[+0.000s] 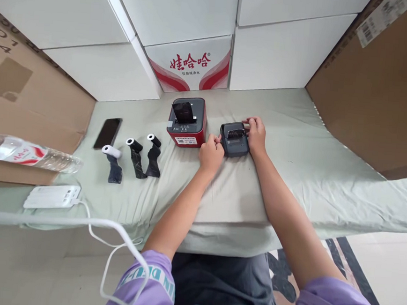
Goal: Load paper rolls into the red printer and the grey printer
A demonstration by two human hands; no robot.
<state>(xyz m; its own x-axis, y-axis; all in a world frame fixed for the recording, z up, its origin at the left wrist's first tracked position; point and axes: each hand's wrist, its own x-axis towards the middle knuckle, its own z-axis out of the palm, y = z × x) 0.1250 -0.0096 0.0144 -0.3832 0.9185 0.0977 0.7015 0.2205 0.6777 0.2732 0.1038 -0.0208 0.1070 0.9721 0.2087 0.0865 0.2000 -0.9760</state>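
Note:
A small black portable receipt printer (237, 149) sits on the cloth-covered surface in front of me. My left hand (211, 155) grips its left side with curled fingers, and my right hand (256, 134) holds the right rear edge. A short strip of black paper (236, 133) shows in the slot on its top. Just left of it stands a red and black label printer (186, 133) with black paper sticking up from its slot. Further left lie a white-ended paper roll (112, 152) and two black rolls (134, 144), each with a dark strip trailing toward me.
A dark phone (107, 133) lies at the left, near a water bottle (29, 154) and a white power bank (52, 196) with its cable. White boxes (271, 54) line the back. Large cardboard boxes stand at left (28, 96) and right (376, 100).

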